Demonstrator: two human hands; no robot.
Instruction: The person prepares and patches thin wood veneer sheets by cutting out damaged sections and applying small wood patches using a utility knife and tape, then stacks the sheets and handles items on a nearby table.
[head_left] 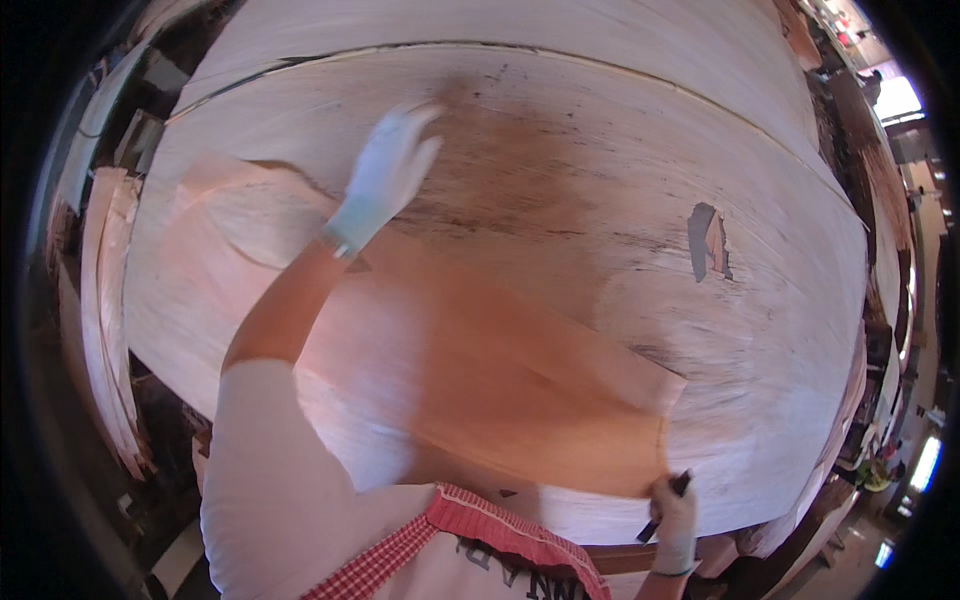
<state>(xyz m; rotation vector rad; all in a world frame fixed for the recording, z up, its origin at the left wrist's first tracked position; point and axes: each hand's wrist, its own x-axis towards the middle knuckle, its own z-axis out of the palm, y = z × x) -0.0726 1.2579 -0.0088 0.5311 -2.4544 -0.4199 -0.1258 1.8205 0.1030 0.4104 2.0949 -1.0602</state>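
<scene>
A loose sheet of thin wood veneer (530,400), orange-brown and blurred in part, lies slantwise over a broad pale veneer sheet (760,330). Its left end curls up into a loop. My left hand (392,165), in a white glove, is stretched over the upper left of the broad sheet, thumb apart from the fingers, holding nothing. At the lower right, my gloved right hand (675,507) is closed round a slim black tool (648,530), beside the loose veneer's right end. The tool's kind does not show clearly.
A ragged hole (709,243) with grey showing breaks the broad sheet at right. A long seam (520,47) crosses its far part. Stacked veneer strips (108,300) stand along the left side. More wood pieces (880,230) lie beyond the right edge.
</scene>
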